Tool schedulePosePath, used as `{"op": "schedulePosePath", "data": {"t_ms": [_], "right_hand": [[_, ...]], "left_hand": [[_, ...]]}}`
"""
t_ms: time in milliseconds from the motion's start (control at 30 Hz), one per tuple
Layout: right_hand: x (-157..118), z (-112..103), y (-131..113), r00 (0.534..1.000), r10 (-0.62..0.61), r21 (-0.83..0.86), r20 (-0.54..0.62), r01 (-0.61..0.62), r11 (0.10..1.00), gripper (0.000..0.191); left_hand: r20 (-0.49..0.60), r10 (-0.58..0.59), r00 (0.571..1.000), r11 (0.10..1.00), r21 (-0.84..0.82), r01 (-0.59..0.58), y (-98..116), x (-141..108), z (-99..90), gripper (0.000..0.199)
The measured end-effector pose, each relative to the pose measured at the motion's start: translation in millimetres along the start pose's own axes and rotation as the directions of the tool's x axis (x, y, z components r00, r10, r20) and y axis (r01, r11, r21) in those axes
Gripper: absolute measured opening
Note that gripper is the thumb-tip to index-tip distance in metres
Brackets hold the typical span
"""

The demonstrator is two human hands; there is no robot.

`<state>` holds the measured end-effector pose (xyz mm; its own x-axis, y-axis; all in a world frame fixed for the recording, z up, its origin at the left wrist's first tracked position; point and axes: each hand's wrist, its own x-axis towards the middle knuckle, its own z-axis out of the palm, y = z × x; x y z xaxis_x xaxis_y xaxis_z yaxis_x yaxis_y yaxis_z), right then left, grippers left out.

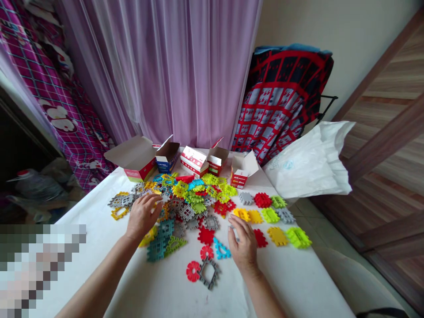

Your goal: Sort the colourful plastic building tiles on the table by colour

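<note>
My left hand (145,215) lies over the left side of a heap of toothed plastic building tiles (187,212), its fingers stretched out and apart. Near its wrist are teal tiles (160,240) and a green triangular tile (175,245). My right hand (243,245) bends its thumb and fingers around a grey tile (236,232), mostly hidden, at the left end of a row. Beside it are a red tile (261,238) and a blue triangular tile (221,248). A grey frame tile (209,273) touches a red flower-shaped piece (192,271) near the front.
Several opened small boxes (194,161) stand along the back of the white-covered table (165,291). Rows of tiles (278,236) lie at the right. A white bag (308,163) is beyond the right edge. Purple curtains (165,66) hang behind.
</note>
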<state>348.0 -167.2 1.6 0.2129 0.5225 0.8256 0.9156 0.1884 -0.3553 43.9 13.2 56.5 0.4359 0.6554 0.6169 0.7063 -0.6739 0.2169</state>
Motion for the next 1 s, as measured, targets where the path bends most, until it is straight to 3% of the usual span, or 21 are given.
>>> {"op": "schedulePosePath", "data": {"t_ms": [100, 233, 367, 533, 600, 700, 767, 800, 867, 933, 1000], "right_hand": [[19.4, 20.1, -8.3, 0.995, -0.014, -0.014, 0.096, 0.015, 1.000, 0.025], [57.8, 58.1, -23.3, 0.955, -0.026, -0.046, 0.295, 0.041, 0.998, 0.021], [87.5, 84.9, -33.9, 0.871, 0.000, -0.115, 0.492, 0.065, 0.991, 0.020], [99.6, 92.3, -39.6, 0.755, 0.070, -0.184, 0.652, 0.068, 0.981, 0.019], [100.0, 89.8, -39.8, 0.758, 0.080, -0.175, 0.647, 0.046, 0.984, 0.022], [97.7, 82.6, -36.7, 0.825, 0.093, -0.099, 0.557, -0.045, 0.994, 0.028], [94.1, 76.9, -32.2, 0.868, 0.168, -0.002, 0.468, -0.189, 0.982, 0.029], [91.7, 74.2, -29.6, 0.868, 0.238, 0.058, 0.437, -0.291, 0.955, 0.029], [86.1, 69.3, -24.0, 0.804, 0.408, 0.170, 0.432, -0.517, 0.839, 0.030], [80.2, 65.6, -19.1, 0.677, 0.532, 0.230, 0.509, -0.703, 0.673, 0.033], [75.1, 63.6, -15.2, 0.560, 0.574, 0.236, 0.598, -0.807, 0.542, 0.037]], "left_hand": [[-0.077, -0.072, 0.994, 0.997, 0.017, 0.074, -22.0, -27.6, -5.2, 0.037], [-0.159, -0.138, 0.978, 0.990, 0.000, 0.140, -34.8, -48.4, 3.3, 0.035], [-0.143, -0.180, 0.973, 0.983, -0.073, 0.171, -39.6, -51.6, 10.7, 0.037], [-0.117, -0.208, 0.971, 0.971, -0.147, 0.191, -41.3, -50.2, 11.3, 0.039], [-0.123, -0.220, 0.968, 0.966, -0.163, 0.199, -40.5, -49.8, 10.6, 0.039], [-0.119, -0.231, 0.966, 0.960, -0.187, 0.207, -38.9, -49.3, 9.6, 0.039], [-0.108, -0.243, 0.964, 0.954, -0.207, 0.217, -38.3, -49.0, 9.2, 0.040], [-0.101, -0.253, 0.962, 0.949, -0.217, 0.227, -38.3, -48.9, 9.1, 0.040], [-0.087, -0.277, 0.957, 0.939, -0.237, 0.250, -38.3, -48.6, 9.2, 0.040], [-0.076, -0.299, 0.951, 0.929, -0.249, 0.273, -38.4, -48.2, 9.2, 0.040], [-0.070, -0.315, 0.947, 0.922, -0.257, 0.288, -38.2, -47.8, 9.0, 0.040]]}}
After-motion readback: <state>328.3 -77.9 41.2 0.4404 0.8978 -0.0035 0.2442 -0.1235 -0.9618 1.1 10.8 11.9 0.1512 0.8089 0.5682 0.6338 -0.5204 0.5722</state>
